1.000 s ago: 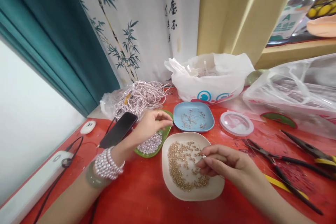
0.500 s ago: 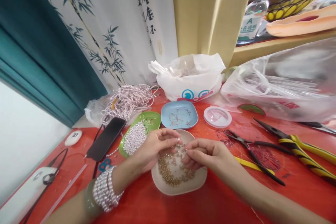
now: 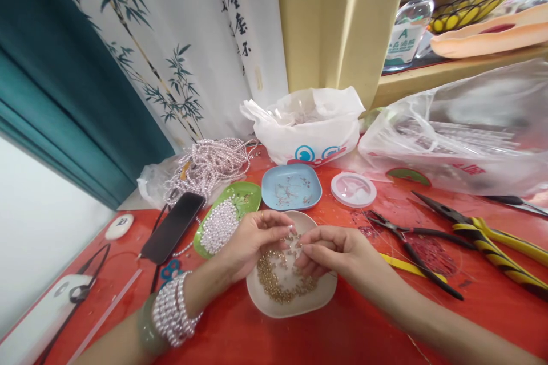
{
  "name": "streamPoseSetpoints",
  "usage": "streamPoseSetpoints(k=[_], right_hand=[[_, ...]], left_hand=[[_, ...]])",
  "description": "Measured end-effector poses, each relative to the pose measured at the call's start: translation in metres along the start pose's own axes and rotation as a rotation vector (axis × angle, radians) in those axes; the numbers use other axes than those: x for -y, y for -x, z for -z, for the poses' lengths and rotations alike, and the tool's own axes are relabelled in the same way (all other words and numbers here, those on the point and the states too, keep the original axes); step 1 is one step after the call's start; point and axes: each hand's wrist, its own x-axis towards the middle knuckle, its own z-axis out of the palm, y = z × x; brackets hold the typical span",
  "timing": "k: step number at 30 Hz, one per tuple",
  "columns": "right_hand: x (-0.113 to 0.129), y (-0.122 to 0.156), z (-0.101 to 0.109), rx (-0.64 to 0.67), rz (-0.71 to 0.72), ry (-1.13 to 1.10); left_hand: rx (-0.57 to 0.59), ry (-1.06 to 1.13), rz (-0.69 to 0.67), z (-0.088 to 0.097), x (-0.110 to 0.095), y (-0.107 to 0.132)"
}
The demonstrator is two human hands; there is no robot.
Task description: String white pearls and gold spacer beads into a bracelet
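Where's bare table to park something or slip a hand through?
Bare red table runs along the near edge between left forearm and right forearm, below the beige dish; a smaller patch sits between the right forearm, black pliers and yellow-handled pliers. Crowded: back row of green dish, blue dish, lid and bags; phone and cables at left.

We see bright, even daylight — soft shadows, mild glare on the glossy red table [image 3: 428, 319], edges bent wide.
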Motion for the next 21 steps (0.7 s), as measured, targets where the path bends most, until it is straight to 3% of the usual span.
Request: streamPoseSetpoints(k=[9,21], right_hand=[[-0.0015,-0.0004,-0.0012,0.005,-0.005,0.007],[-0.0036,-0.0008,0.0,0.013,0.002,0.001]], left_hand=[[-0.042,-0.007,-0.024,-0.0015,0.0009,-0.0017],[0.006,-0.106,-0.094,-0.0003,0.0044,-0.0007]])
